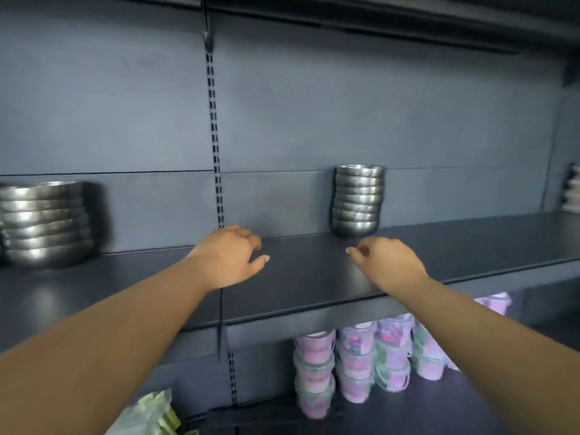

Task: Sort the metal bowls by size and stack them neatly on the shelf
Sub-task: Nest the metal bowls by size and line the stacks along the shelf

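Two stacks of metal bowls on the dark shelf (314, 277), well apart: larger bowls (45, 222) far left against the back panel, smaller bowls (357, 200) right of centre, upright and nested. Both bare hands over the shelf between the stacks, empty: left hand (230, 255) with fingers loosely spread, right hand (387, 260) half curled just in front of the smaller stack, touching nothing. Below, stacked plastic containers (354, 362) with pink contents on the lower shelf.

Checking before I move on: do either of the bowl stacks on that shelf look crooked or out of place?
The large bowl stack at the left sits uneven, its rims tilted and not nested flush. The small bowl stack leans slightly but is tidy. Both hands are empty.
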`<action>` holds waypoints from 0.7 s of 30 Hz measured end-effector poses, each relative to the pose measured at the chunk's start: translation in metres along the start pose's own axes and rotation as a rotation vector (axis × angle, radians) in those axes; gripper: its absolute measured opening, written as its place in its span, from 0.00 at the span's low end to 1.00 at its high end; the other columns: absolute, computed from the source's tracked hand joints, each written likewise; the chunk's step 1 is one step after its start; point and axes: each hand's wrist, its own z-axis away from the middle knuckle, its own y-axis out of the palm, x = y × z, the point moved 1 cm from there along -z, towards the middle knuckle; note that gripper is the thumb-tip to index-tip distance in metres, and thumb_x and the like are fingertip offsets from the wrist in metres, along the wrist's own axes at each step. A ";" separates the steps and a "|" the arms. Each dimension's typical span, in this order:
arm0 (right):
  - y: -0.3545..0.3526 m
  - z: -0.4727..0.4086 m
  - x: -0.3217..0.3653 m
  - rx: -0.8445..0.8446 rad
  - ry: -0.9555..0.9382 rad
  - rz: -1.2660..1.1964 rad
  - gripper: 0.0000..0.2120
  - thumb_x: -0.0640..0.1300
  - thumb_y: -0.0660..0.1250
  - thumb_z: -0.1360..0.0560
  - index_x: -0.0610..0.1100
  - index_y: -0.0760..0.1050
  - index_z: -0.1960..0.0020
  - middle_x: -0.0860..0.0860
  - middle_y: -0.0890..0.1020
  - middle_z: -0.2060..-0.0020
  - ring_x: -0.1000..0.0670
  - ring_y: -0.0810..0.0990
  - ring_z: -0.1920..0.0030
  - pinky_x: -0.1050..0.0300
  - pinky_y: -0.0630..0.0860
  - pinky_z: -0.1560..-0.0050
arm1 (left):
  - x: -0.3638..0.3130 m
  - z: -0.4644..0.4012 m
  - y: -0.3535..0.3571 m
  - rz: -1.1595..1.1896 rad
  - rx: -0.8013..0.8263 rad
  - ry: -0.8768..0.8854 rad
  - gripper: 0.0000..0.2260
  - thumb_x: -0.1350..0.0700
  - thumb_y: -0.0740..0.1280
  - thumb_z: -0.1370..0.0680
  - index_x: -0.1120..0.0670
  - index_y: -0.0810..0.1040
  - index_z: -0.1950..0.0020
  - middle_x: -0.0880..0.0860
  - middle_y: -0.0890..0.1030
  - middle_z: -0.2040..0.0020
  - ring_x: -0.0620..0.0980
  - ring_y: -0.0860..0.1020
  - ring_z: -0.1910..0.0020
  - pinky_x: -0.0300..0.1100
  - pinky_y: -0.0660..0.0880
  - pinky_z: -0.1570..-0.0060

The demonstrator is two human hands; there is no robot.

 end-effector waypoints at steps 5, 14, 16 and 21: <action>-0.012 -0.006 -0.065 -0.054 0.086 -0.075 0.21 0.54 0.56 0.22 0.45 0.63 0.70 0.40 0.80 0.57 0.40 0.77 0.51 0.56 0.64 0.60 | -0.059 -0.060 0.002 0.079 -0.004 0.005 0.21 0.43 0.54 0.21 0.54 0.70 0.34 0.54 0.73 0.35 0.54 0.69 0.35 0.45 0.66 0.36; -0.004 -0.092 -0.134 -0.097 0.187 -0.162 0.22 0.57 0.55 0.22 0.39 0.75 0.50 0.42 0.82 0.52 0.41 0.77 0.48 0.55 0.68 0.56 | -0.100 -0.190 0.039 0.179 0.049 -0.010 0.27 0.40 0.54 0.22 0.55 0.63 0.29 0.54 0.67 0.28 0.55 0.65 0.30 0.46 0.62 0.33; -0.007 -0.122 -0.145 -0.098 0.217 -0.206 0.23 0.58 0.54 0.22 0.39 0.74 0.50 0.42 0.81 0.53 0.41 0.77 0.48 0.55 0.68 0.55 | -0.098 -0.222 0.041 0.384 0.025 -0.100 0.30 0.39 0.55 0.23 0.55 0.60 0.27 0.55 0.64 0.26 0.55 0.63 0.28 0.46 0.61 0.32; 0.011 -0.184 -0.163 -0.114 0.332 -0.587 0.21 0.61 0.51 0.23 0.43 0.69 0.54 0.49 0.73 0.57 0.46 0.70 0.52 0.56 0.64 0.53 | -0.101 -0.288 0.041 1.463 -0.226 -0.390 0.28 0.40 0.51 0.21 0.56 0.62 0.27 0.56 0.64 0.26 0.53 0.63 0.27 0.47 0.56 0.30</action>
